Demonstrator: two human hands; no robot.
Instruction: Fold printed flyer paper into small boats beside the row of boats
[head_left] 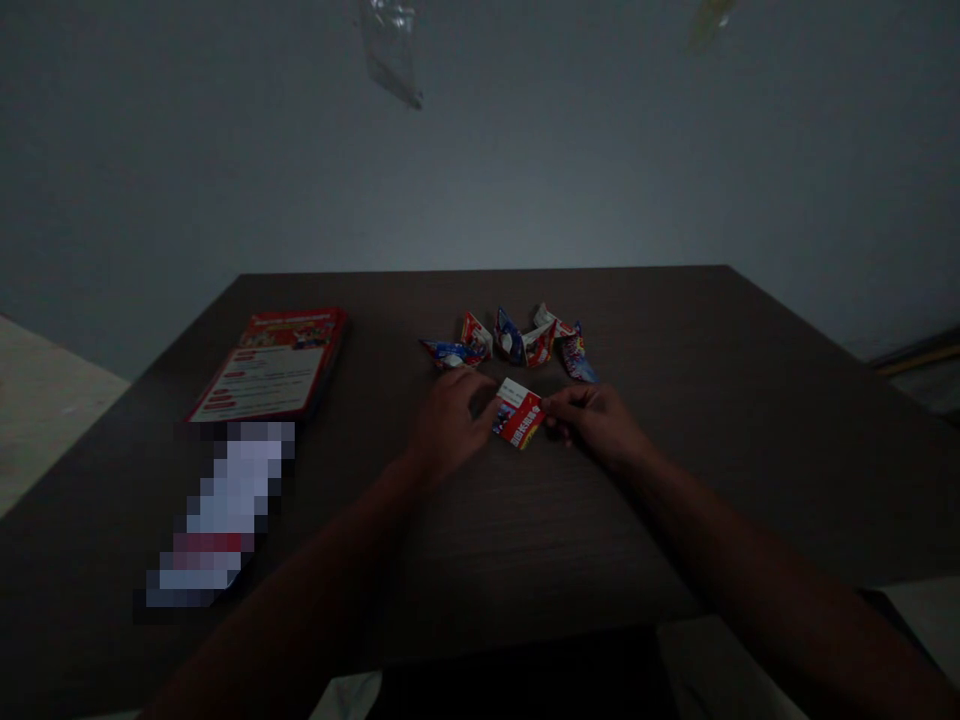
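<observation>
Between my hands is a small, squarish piece of folded printed paper [519, 415], red with white lettering and a pale upper corner. My right hand [596, 420] pinches its right edge between thumb and fingers. My left hand [454, 415] curves around the left side, thumb against the paper's edge and fingers bent above it. Just beyond lie several folded paper shapes with raised points, among them a blue one [508, 337], a red one [477, 335] and a blue one at the right end [577, 357].
A stack of red-and-white printed leaflets [274, 370] lies on the left of the dark wooden table [675, 330]. Nearer me is a long blurred-out object [236, 500]. A pale wall [570, 150] rises behind, with a clear plastic bag [391, 45] hanging on it.
</observation>
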